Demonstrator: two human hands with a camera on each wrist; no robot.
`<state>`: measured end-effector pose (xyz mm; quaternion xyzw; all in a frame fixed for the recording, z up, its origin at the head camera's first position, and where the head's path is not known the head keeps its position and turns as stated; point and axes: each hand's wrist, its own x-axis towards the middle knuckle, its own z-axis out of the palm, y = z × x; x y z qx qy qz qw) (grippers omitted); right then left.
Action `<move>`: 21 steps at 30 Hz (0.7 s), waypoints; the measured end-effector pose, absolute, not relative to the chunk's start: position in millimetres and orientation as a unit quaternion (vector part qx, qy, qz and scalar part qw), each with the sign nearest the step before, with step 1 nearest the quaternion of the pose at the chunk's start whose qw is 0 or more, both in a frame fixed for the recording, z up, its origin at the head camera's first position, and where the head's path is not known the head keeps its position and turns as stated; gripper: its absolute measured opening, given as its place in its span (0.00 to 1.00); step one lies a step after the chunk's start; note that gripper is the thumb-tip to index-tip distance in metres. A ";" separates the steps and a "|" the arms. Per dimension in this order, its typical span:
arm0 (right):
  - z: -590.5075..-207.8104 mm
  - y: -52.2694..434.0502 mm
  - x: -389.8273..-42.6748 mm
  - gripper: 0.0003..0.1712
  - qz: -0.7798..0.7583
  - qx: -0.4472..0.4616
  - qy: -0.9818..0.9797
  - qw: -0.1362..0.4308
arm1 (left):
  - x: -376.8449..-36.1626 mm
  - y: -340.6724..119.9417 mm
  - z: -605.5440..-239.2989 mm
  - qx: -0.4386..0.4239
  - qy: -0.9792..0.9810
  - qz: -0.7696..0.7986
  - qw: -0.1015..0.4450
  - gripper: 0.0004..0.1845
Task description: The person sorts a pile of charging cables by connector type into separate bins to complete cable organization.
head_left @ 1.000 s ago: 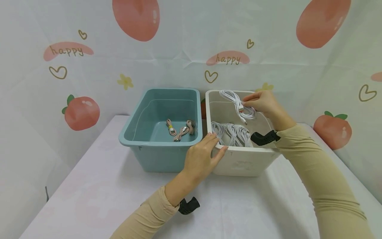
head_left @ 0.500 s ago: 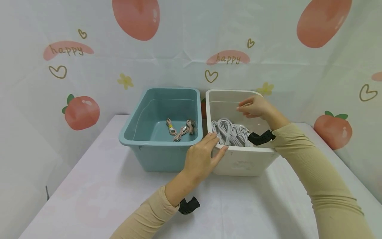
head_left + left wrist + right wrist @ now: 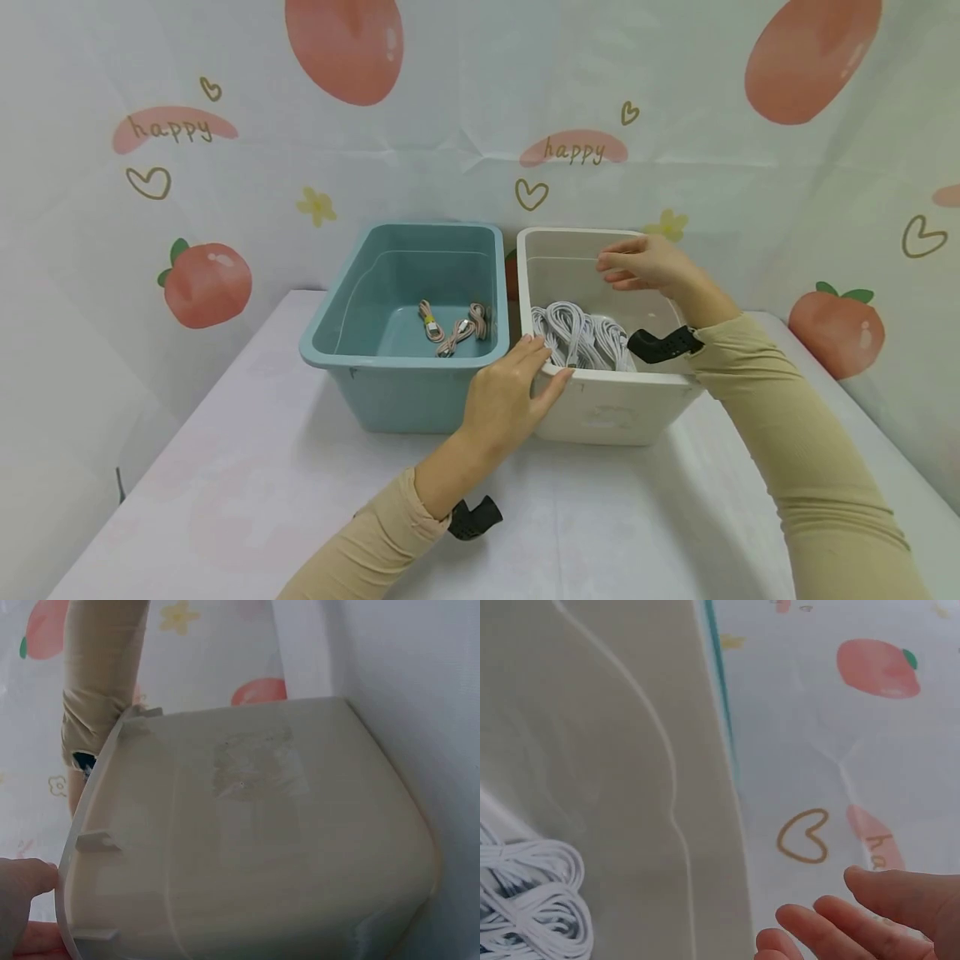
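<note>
In the head view, my left hand (image 3: 504, 398) rests on the near left corner of a white plastic bin (image 3: 607, 408), thumb along the front rim. The left wrist view shows that thumb (image 3: 30, 877) against the bin's lip. Above the bin's far right part hovers my right hand (image 3: 648, 268), fingers loosely extended with nothing between them. Several coiled white charging cables (image 3: 577, 333) lie in a heap inside the white bin; the front wall hides part of them. The right wrist view shows parted fingers (image 3: 817, 930) and, at lower left, looped white cables (image 3: 532, 915).
A blue-green bin (image 3: 405, 362) stands at the left, close beside the white one. It holds several small bundled pinkish cables (image 3: 457, 333). Both bins sit on a white-covered table (image 3: 300, 500) before a fruit-patterned backdrop (image 3: 442, 125).
A second ago my right hand held a coiled white cable over the white bin; it let go and the cable lies on the heap. My left hand stays at the corner.
</note>
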<state>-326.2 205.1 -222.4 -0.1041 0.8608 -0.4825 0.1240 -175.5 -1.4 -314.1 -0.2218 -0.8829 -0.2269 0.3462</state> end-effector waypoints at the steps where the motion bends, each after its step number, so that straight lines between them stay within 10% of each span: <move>1: -220.5 205.3 -325.4 0.32 -0.490 -0.106 0.857 0.123 | -175.7 -1.5 -314.1 -0.221 -0.883 -0.228 0.345 0.19; 21: -195.1 197.0 -304.3 0.27 -0.425 -0.160 0.891 0.019 | -166.4 -28.9 -265.0 -0.264 -0.904 -0.267 0.202 0.24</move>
